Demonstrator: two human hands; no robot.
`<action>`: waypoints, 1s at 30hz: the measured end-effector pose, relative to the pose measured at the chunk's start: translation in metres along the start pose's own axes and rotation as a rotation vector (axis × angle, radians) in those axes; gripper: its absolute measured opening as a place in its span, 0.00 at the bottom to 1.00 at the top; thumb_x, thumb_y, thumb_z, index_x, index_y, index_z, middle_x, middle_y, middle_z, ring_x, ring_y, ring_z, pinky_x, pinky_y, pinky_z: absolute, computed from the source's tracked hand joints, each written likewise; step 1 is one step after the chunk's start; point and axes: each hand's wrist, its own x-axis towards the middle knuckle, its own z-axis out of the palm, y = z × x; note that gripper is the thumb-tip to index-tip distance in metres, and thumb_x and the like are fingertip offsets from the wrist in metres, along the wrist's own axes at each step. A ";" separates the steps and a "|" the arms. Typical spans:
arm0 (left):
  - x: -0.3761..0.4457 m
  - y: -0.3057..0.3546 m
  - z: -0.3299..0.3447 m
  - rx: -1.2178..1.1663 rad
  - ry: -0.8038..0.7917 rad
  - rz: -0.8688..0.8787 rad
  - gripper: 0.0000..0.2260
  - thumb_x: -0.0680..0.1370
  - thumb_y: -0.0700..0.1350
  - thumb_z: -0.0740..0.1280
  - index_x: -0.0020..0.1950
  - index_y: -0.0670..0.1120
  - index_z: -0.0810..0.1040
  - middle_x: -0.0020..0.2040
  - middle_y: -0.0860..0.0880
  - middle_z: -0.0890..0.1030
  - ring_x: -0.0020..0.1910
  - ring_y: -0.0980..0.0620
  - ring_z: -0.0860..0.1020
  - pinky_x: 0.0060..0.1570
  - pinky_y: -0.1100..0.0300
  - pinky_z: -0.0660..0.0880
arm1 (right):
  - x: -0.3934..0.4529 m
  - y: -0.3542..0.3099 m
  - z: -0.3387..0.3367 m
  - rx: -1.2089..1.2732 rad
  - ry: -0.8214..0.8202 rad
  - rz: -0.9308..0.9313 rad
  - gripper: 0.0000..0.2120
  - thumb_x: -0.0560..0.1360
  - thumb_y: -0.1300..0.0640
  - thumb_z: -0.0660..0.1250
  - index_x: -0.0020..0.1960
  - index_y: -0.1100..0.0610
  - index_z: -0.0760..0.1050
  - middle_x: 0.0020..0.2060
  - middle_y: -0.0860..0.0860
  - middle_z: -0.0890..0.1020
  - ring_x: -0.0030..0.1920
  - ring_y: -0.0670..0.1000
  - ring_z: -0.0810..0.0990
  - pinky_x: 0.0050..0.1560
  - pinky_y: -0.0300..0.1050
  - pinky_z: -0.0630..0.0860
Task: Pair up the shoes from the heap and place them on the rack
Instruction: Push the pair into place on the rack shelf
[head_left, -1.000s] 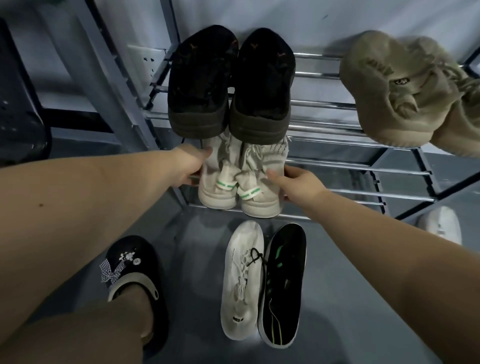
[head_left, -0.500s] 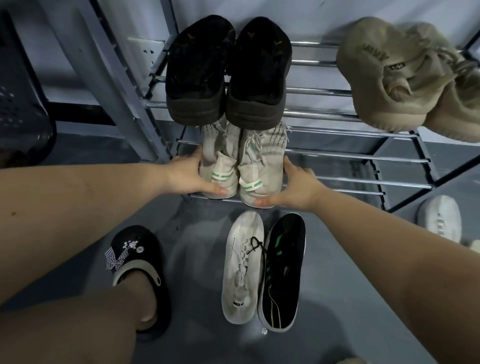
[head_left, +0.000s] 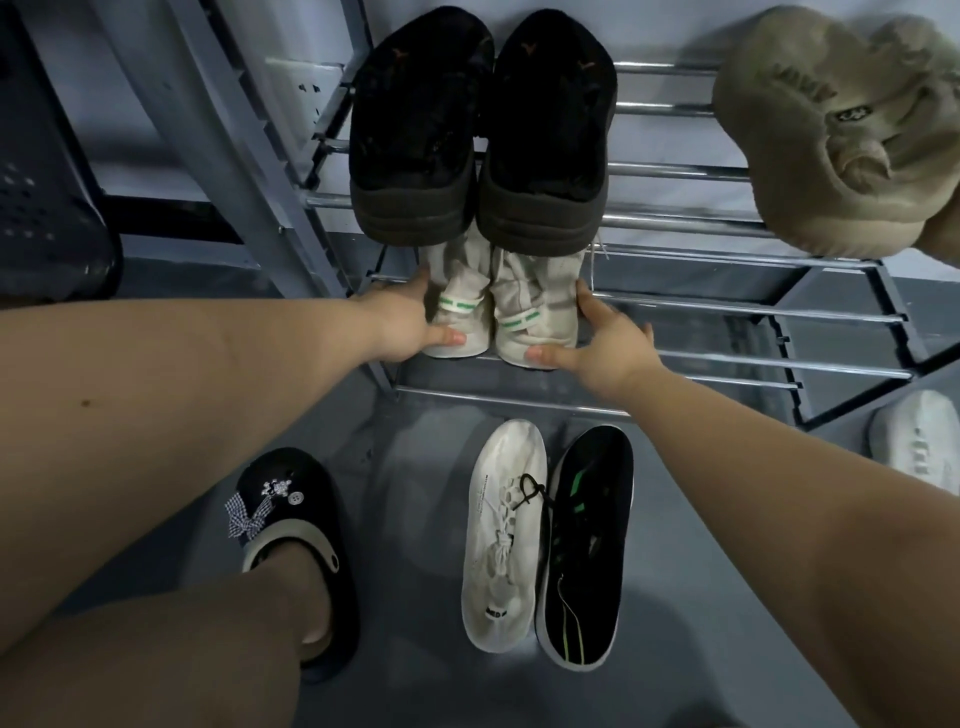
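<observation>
A pair of cream knit sneakers with green heel tabs stands side by side on the lower shelf of the metal rack (head_left: 727, 358). My left hand (head_left: 400, 327) grips the left sneaker (head_left: 460, 306) at its heel and side. My right hand (head_left: 597, 343) grips the right sneaker (head_left: 535, 312) the same way. Their toes are hidden under a pair of black shoes (head_left: 483, 130) on the shelf above. A tan pair (head_left: 841, 130) sits on that upper shelf at the right.
On the grey floor in front of the rack lie a white sneaker (head_left: 504, 535) and, touching its right side, a black-soled shoe (head_left: 584, 551). Another white shoe (head_left: 919, 447) lies at the right edge. My foot in a black clog (head_left: 291, 551) stands at the left.
Both hands have pushed the cream pair further back onto the lower shelf, so its toes now sit under the black shoes. My thumbs have moved down to the heels.
</observation>
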 end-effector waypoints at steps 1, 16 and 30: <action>0.003 0.000 0.000 0.018 0.001 -0.005 0.53 0.60 0.73 0.65 0.76 0.59 0.39 0.77 0.47 0.57 0.74 0.43 0.62 0.70 0.48 0.64 | 0.002 -0.001 0.000 0.024 0.005 0.003 0.47 0.68 0.38 0.70 0.78 0.45 0.47 0.72 0.50 0.68 0.76 0.52 0.55 0.76 0.55 0.38; -0.046 0.037 0.006 0.484 0.221 0.004 0.46 0.75 0.66 0.58 0.76 0.40 0.36 0.78 0.40 0.43 0.77 0.41 0.45 0.75 0.49 0.46 | -0.030 -0.006 -0.014 -0.425 0.041 -0.061 0.47 0.72 0.34 0.63 0.78 0.54 0.42 0.77 0.53 0.56 0.76 0.57 0.54 0.75 0.58 0.51; -0.193 0.138 0.087 0.655 0.079 0.458 0.40 0.78 0.64 0.53 0.76 0.42 0.36 0.77 0.42 0.35 0.77 0.43 0.38 0.75 0.51 0.40 | -0.213 0.060 -0.079 -0.916 -0.068 -0.157 0.43 0.75 0.34 0.56 0.78 0.53 0.40 0.78 0.54 0.46 0.77 0.56 0.47 0.76 0.55 0.47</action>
